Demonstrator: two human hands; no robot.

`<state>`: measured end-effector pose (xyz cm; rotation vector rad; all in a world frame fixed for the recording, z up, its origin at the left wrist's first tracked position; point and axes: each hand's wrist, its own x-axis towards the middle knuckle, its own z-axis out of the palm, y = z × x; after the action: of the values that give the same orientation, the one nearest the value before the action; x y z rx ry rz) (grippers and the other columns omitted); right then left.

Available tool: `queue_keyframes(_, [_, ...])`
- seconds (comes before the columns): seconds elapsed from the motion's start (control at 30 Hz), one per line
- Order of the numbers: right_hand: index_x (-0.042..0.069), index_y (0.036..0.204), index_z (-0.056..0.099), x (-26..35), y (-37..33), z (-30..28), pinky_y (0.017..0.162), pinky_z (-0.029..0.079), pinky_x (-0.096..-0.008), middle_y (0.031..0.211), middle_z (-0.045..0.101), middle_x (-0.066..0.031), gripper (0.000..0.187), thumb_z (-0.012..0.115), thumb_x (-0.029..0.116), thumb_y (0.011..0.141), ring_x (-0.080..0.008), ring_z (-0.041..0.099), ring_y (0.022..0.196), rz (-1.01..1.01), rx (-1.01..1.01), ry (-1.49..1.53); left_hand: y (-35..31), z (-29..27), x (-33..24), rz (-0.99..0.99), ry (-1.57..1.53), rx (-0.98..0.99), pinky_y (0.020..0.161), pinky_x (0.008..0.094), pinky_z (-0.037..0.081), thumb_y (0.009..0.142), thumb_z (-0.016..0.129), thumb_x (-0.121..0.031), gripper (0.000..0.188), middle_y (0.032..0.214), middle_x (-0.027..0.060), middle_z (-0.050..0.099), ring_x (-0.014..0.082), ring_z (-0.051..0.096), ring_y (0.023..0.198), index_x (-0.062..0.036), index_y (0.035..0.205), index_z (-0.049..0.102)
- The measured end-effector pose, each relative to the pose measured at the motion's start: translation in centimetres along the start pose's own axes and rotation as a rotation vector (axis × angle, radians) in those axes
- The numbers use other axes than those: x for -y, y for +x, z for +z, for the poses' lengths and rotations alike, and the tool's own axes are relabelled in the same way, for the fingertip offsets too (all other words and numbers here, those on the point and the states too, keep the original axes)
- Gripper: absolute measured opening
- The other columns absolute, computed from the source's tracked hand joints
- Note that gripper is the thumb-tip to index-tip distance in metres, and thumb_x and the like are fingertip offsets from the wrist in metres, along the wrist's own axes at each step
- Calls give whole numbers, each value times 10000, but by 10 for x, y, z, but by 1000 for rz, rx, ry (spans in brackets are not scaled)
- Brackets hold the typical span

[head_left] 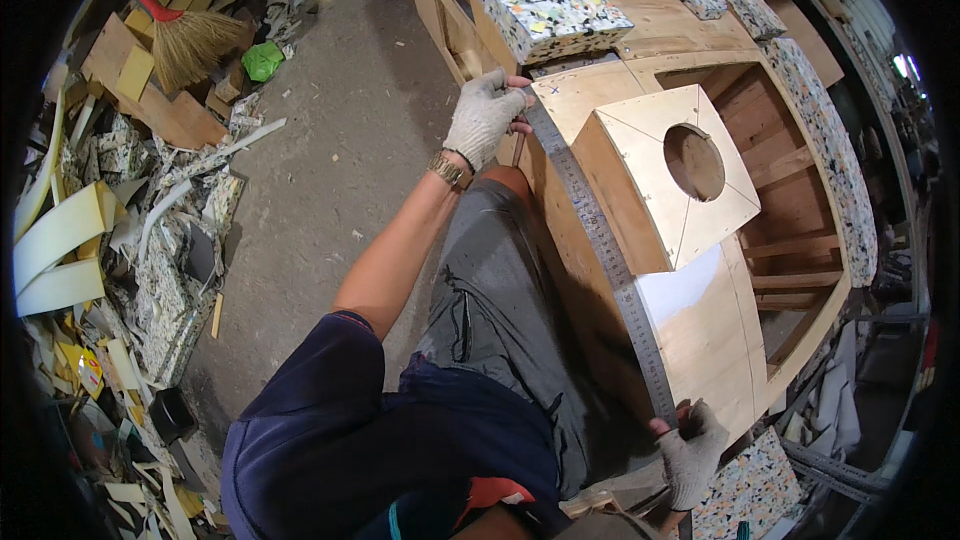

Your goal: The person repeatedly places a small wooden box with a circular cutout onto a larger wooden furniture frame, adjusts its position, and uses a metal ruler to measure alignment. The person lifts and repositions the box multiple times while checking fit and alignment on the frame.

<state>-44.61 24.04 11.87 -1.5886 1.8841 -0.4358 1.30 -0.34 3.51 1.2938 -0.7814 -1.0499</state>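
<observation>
A long steel ruler (pixel 598 240) lies along the near edge of a plywood frame (pixel 705 360), bending slightly with that edge. My left hand (pixel 482 120), in a white knit glove with bare fingertips, grips the ruler's far end. At the near end my right hand (pixel 692 452), gloved the same way, pinches the ruler at the frame's corner. A thin stick-like piece shows under my left fingers; I cannot make out what it is. Beside the ruler, a raised plywood box (pixel 645 210) with a round hole stands on the frame.
Speckled foam blocks (pixel 545 5) sit on the frame's far part, with an open ribbed compartment (pixel 790 180) to the right. Foam and wood scraps (pixel 165 270) pile up at left, under a red-handled straw broom (pixel 195 40). Concrete floor (pixel 310 160) lies between.
</observation>
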Motion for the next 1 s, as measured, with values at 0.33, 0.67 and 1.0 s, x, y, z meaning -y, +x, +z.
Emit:
queue_keyframes(0.33, [46,1018,696,-6,-12,11,743,529,-446,951,662,-127,434,864,123,625,-332,671,877,-337,-174,-483,1,1,1,-23,48,-28,612,270,614,970,721,-51,291,868,44,679,110,635,688,48,1244,702])
queue_keyframes(0.67, [51,1108,731,-35,-10,25,797,542,-477,1035,673,-164,511,921,178,651,-371,649,926,-550,-323,-459,6,1,4,-20,50,-33,592,266,612,978,752,-84,267,853,27,657,107,631,681,41,1211,720])
queue_keyframes(1.0, [-33,1465,557,-40,9,20,1083,537,-469,1384,583,-229,1118,1013,567,640,-374,647,1211,-503,-245,-97,5,3,2,-11,32,-57,565,270,623,940,724,-54,287,795,56,674,117,664,636,62,1203,722])
